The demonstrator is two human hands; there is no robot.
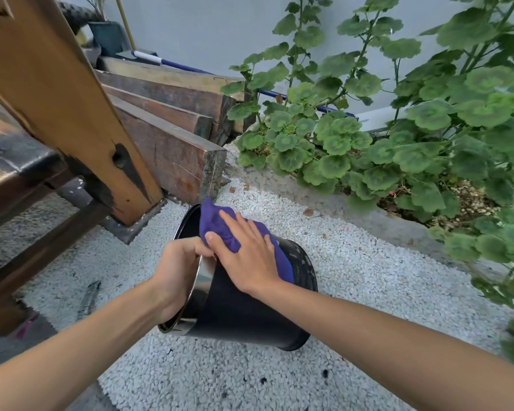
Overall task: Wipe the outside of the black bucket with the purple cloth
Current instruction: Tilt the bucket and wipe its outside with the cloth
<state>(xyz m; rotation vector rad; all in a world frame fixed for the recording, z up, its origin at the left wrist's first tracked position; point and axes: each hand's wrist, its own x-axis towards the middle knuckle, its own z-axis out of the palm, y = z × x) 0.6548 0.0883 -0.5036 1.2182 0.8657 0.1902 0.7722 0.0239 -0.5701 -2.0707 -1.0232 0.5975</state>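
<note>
— Two hands on the item. State the right hand (245, 256) first.

— Right hand is spread flat, fingers apart and extended, palm pressed down on the purple cloth (220, 225). The cloth is pinned between that palm and the upper side wall of the black bucket (235, 312). Cloth edges show beyond the fingertips and along the far side of the hand.

— Left hand?

— Left hand (180, 268) is closed around the bucket's rim, just beside the right thumb. Fingers curl over the edge toward the inside, thumb on top. Grip is clamped on the rim.

— Orientation of the bucket?

— Lying tilted on its side. Long axis runs from the left hand away toward the right. The open mouth faces left, at the left hand; the closed base lies past the right wrist, to the right. A shiny band circles the mouth.

— Support beneath?

— White gravel (353, 262) under both hands; whether the lower wall touches it I cannot tell.

— Surroundings?

— Wooden post (72, 114) and stacked timber (166, 155) beyond the left hand; green plants (398, 149) beyond the right hand.
</note>
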